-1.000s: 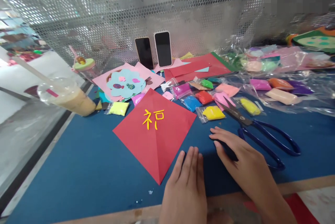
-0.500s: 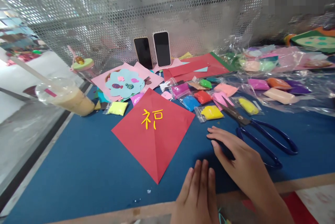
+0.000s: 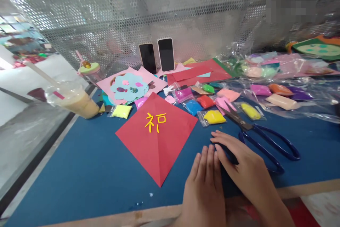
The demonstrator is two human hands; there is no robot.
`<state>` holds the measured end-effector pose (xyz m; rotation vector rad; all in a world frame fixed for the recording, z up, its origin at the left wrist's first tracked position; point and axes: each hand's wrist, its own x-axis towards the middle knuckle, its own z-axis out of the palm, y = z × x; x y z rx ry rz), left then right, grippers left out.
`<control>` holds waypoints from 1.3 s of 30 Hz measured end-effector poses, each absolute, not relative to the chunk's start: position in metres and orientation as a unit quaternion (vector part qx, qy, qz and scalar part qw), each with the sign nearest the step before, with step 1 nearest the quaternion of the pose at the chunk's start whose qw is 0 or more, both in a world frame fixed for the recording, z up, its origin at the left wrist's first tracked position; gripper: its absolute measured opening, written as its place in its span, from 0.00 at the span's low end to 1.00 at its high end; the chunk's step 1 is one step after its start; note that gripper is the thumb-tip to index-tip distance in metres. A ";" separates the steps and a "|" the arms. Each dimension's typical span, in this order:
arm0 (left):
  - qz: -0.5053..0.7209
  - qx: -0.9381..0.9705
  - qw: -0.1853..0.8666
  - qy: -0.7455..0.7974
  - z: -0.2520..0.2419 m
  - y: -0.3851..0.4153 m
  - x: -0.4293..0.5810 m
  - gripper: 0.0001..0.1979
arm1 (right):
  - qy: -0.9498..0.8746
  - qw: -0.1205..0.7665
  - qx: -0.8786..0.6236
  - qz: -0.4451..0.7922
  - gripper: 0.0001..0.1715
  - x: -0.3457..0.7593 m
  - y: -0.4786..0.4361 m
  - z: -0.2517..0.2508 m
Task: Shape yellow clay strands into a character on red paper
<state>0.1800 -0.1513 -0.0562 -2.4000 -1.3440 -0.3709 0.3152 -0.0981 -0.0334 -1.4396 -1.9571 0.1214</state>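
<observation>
A red paper square (image 3: 156, 138) lies like a diamond on the blue mat (image 3: 79, 170), with yellow clay strokes (image 3: 155, 121) stuck near its top. My left hand (image 3: 205, 184) rests flat on the mat just right of the paper's lower corner, fingers straight and together. My right hand (image 3: 239, 159) lies beside it with fingers stretched flat over the mat; nothing shows under either hand. Blue-handled scissors (image 3: 265, 140) lie just right of my right hand. A bag of yellow clay (image 3: 214, 116) sits above my right fingertips.
Several small bags of coloured clay (image 3: 193, 106) lie behind the paper. More clay in plastic wrap (image 3: 281, 96) spreads to the right. Two phones (image 3: 158, 56) lean on the perforated metal wall. A cup of milk tea (image 3: 73, 101) and paper cut-outs (image 3: 129, 87) sit at left.
My left hand slid right from the paper's lower corner, drew back toward me, then came forward again beside my right hand. My right hand barely moved.
</observation>
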 end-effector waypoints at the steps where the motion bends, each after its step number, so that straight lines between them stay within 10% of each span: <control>1: -0.143 -0.847 0.184 -0.477 -0.059 -0.152 0.180 0.23 | -0.754 0.348 -0.556 0.047 0.13 0.315 -0.098 -0.034; 15: -0.122 -0.871 0.123 -0.460 -0.029 -0.135 0.175 0.31 | -0.742 0.377 -0.554 0.019 0.13 0.317 -0.098 -0.033; 27: -0.248 -0.801 -0.253 -0.483 0.010 -0.141 0.121 0.32 | -0.827 0.250 -0.503 -0.029 0.29 0.299 -0.156 -0.042; 39: -0.325 -0.769 -0.163 -0.525 0.028 -0.165 0.073 0.33 | -0.848 0.125 -0.505 -0.097 0.42 0.282 -0.149 -0.035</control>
